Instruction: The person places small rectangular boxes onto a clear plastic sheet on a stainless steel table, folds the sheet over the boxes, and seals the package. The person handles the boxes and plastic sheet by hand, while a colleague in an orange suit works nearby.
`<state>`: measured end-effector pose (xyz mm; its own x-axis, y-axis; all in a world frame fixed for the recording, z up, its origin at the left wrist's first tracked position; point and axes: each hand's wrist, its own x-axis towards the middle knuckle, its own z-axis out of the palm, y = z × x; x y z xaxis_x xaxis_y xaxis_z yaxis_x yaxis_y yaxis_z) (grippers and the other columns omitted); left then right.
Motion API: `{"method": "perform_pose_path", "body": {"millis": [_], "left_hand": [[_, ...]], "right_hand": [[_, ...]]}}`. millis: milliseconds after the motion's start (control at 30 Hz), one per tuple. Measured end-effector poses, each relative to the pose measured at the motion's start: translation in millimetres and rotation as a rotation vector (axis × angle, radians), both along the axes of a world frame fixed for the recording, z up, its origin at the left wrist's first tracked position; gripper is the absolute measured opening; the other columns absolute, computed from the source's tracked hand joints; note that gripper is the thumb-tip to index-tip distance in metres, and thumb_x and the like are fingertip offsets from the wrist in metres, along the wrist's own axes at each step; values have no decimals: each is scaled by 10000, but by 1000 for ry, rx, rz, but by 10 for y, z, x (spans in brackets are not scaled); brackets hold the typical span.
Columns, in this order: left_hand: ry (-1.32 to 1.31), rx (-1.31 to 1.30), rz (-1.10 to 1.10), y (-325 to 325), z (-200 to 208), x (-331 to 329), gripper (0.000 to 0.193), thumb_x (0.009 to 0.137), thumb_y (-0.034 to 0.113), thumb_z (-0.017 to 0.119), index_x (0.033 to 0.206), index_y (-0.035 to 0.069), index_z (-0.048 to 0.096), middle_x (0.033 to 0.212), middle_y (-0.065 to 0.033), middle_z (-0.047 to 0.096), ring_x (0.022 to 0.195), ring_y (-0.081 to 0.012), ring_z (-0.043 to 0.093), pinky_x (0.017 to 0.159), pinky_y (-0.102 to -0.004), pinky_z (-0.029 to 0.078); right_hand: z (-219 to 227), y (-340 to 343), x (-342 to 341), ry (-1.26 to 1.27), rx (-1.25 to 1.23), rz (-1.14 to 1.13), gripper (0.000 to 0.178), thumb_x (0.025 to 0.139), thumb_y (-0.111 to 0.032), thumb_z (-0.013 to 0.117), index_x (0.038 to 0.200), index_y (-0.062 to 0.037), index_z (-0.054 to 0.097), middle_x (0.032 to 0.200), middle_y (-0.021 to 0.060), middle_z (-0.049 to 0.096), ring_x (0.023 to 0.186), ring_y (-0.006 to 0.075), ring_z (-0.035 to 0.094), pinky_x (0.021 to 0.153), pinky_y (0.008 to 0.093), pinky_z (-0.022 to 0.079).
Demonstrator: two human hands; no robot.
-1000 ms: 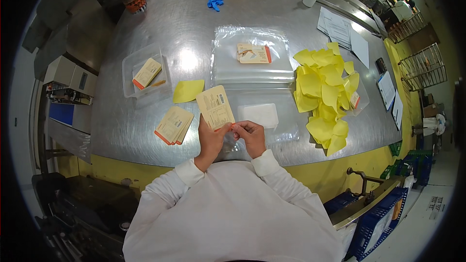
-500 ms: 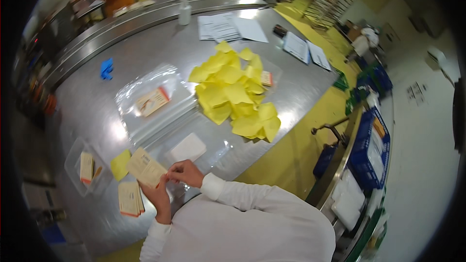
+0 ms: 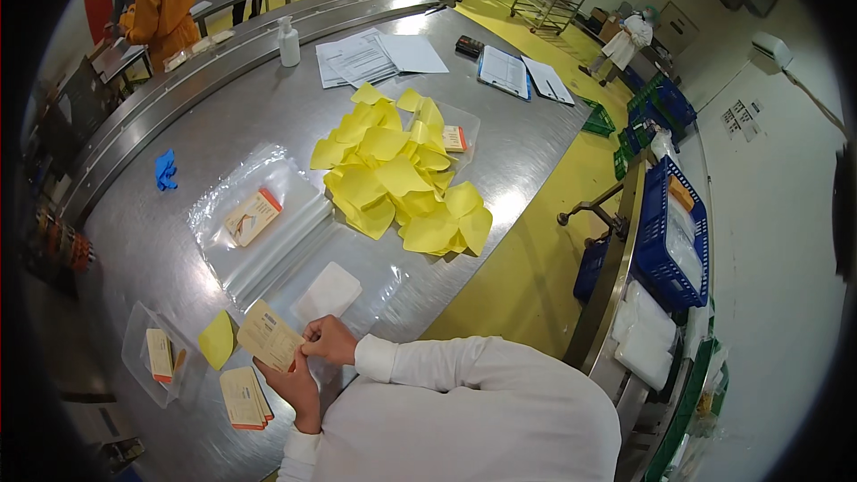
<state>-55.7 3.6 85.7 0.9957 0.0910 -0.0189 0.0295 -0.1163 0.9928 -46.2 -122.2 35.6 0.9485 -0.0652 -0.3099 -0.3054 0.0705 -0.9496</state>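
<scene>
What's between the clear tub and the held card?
A yellow sheet lies on the metal table between the tub and the card, as the head view shows.

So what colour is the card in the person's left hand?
The card is cream with darker print, showing best in the head view.

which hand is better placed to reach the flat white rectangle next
Probably the right hand: it is nearer the flat white rectangle and is only at the edge of the printed card, while the left hand grips that card.
</scene>
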Motion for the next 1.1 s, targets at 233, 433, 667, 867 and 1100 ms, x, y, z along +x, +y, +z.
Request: {"method": "perform_pose_path", "body": {"millis": [233,433,667,867,1100], "left_hand": [[-103,90,61,-14,78,77,848,779,-116,721,1488,35,282,1306,-211,478,1204,-309,549,988,-396,487],[-51,-44,17,52,34,129,915,748,-129,728,1520,62,277,1297,-186,473,1237,-309,524,1026,-404,461],[-252,318,-47,178,-119,186,250,747,-13,810,940,4,653,1055,-145,566,987,-323,608,863,-388,509],[-109,-70,-92,135,23,151,141,849,-59,735,974,-29,676,1105,-102,521,1010,-215,658,867,-295,584],[-35,-77,-73,106,135,154,130,859,-61,722,981,-36,685,1110,-98,520,1004,-209,670,861,-296,591]], "right_hand": [[157,-163,0,100,104,70,179,815,-136,729,874,33,715,724,54,690,659,95,634,580,242,491],[160,-185,-5,64,219,106,173,860,-146,721,898,23,724,753,69,697,667,114,657,604,254,536],[93,-193,20,16,204,87,190,855,-149,741,901,33,710,752,62,687,647,110,641,587,264,530],[267,-238,17,12,274,131,128,862,-54,719,928,50,686,788,77,697,670,116,636,610,258,524],[398,-303,19,22,308,133,130,885,-52,709,959,53,688,835,87,714,705,122,646,645,255,532]]}}
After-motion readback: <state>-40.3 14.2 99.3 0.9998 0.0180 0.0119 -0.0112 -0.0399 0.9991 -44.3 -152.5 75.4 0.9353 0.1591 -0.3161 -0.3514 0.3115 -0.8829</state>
